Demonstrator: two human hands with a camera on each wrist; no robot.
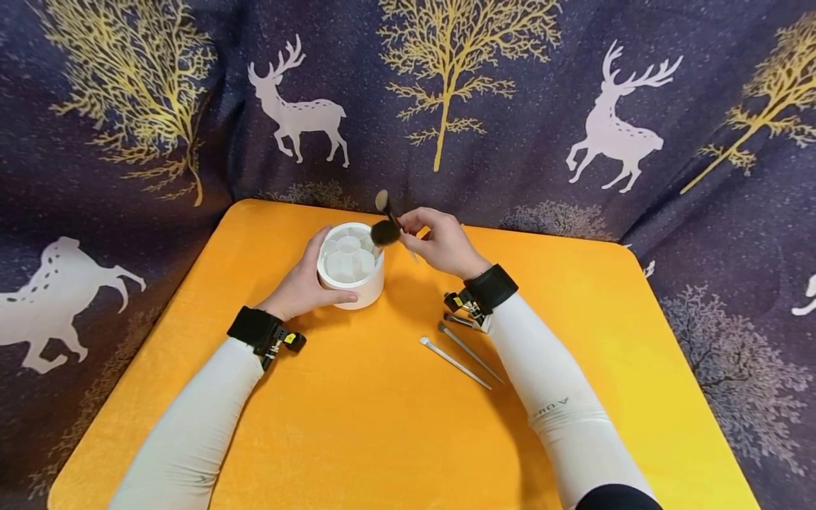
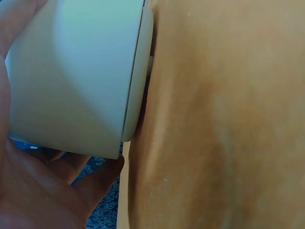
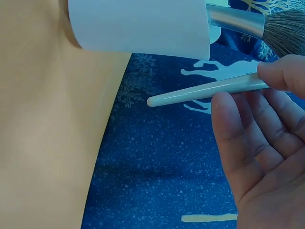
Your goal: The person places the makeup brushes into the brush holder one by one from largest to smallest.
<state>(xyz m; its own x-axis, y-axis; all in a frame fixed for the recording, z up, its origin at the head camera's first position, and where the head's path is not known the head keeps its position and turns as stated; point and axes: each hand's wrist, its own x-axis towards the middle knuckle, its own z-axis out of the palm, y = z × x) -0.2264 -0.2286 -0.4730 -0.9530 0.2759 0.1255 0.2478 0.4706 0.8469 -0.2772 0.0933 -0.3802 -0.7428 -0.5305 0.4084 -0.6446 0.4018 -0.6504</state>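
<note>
A white round makeup brush holder (image 1: 348,244) with several inner compartments stands on the table. My left hand (image 1: 309,283) grips it from the left side, thumb along the front. A large makeup brush with dark bristles (image 1: 385,233) leans in the holder's right side; in the right wrist view its silvery ferrule (image 3: 238,20) shows at the rim. My right hand (image 1: 443,242) pinches a second makeup brush (image 1: 384,205) just right of the holder, bristles up. The pale handle (image 3: 205,91) of this brush points down between thumb and fingers, apart from the holder.
Several more makeup brushes lie near my right forearm: a white-handled one (image 1: 455,363), a greyish one (image 1: 470,353) and one partly hidden under the wrist (image 1: 460,320). The orange-covered table (image 1: 357,425) ends at a dark curtain (image 1: 484,184) with deer and trees.
</note>
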